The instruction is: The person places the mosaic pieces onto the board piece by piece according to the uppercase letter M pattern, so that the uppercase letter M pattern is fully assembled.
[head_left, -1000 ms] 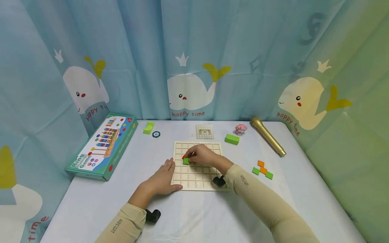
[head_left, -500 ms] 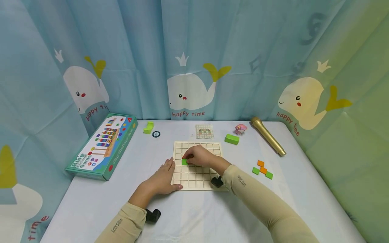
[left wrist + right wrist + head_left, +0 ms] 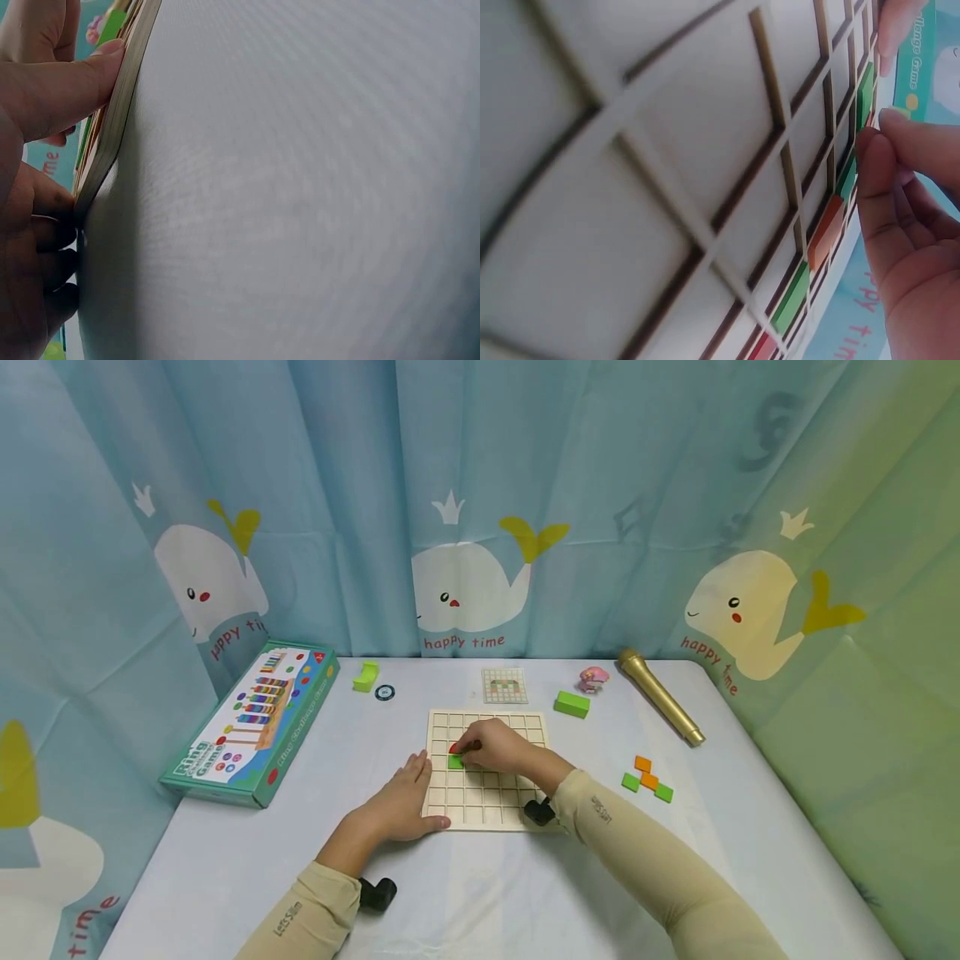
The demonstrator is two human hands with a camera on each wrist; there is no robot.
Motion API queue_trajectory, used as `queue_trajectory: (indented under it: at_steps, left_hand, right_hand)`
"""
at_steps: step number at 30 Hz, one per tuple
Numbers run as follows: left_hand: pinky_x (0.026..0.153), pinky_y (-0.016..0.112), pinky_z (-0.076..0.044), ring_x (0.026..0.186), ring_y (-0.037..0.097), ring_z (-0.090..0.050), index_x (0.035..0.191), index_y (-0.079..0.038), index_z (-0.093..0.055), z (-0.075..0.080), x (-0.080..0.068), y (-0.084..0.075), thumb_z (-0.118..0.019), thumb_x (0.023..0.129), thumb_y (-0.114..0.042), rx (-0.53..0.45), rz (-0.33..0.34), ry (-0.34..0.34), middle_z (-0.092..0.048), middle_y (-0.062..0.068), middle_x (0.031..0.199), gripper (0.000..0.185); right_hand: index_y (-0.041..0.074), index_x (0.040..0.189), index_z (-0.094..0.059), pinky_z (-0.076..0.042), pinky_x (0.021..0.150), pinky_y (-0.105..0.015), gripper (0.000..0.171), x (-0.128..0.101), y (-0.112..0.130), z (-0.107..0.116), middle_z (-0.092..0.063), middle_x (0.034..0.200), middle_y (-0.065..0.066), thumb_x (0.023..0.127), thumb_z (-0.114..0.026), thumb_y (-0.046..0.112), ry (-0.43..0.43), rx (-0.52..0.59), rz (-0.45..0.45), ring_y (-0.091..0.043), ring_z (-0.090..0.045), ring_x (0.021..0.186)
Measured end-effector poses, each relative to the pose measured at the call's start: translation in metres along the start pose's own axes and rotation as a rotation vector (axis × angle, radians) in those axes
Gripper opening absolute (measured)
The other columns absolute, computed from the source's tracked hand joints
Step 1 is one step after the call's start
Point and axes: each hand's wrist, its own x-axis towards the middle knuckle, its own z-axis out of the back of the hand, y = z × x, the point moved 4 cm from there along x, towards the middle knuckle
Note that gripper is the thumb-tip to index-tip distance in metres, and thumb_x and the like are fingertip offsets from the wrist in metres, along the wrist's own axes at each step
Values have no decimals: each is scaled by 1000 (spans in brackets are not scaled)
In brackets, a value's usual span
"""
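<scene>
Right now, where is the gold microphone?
In the head view, the gold microphone lies at the table's far right, beside the small pink toy, away from both hands.

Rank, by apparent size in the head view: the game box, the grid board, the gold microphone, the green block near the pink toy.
1. game box
2. grid board, close in size
3. gold microphone
4. green block

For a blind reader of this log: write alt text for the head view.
A person's right hand pinches a small green square tile on a pale wooden grid board, while the left hand rests flat against the board's left edge. Around it on the white table lie a teal game box, loose green and orange tiles and a gold microphone.
</scene>
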Motion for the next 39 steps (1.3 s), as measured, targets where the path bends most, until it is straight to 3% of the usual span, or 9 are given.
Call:
queue_trajectory:
  at_steps: [10, 24, 39]
  left_hand:
    - [121, 48, -19, 152, 37, -10, 154, 12, -22, 0, -2, -2, -70, 91, -51, -14, 8, 1, -11, 25, 165, 101]
    - [121, 48, -19, 153, 36, -11, 154, 11, -23, 0, -2, -2, -73, 90, -49, -30, 26, -10, -12, 23, 165, 101]
    - [121, 48, -20, 152, 37, -11, 154, 12, -23, 0, -2, -3, -73, 90, -47, -31, 20, -13, -13, 24, 165, 100]
  right_hand:
    - [6, 104, -77, -54, 77, -30, 14, -26, -14, 21, -71, 99, 0, 91, -76, 9, -61, 56, -57, -13, -63, 89]
    - [9, 108, -77, -51, 68, -31, 17, -70, -51, 54, -70, 97, 3, 92, -75, 14, -109, 84, -216, -13, -59, 77]
    - [6, 105, -77, -52, 68, -33, 17, -119, -75, 79, -71, 93, 0, 90, -77, 13, -196, 50, -292, -16, -61, 83]
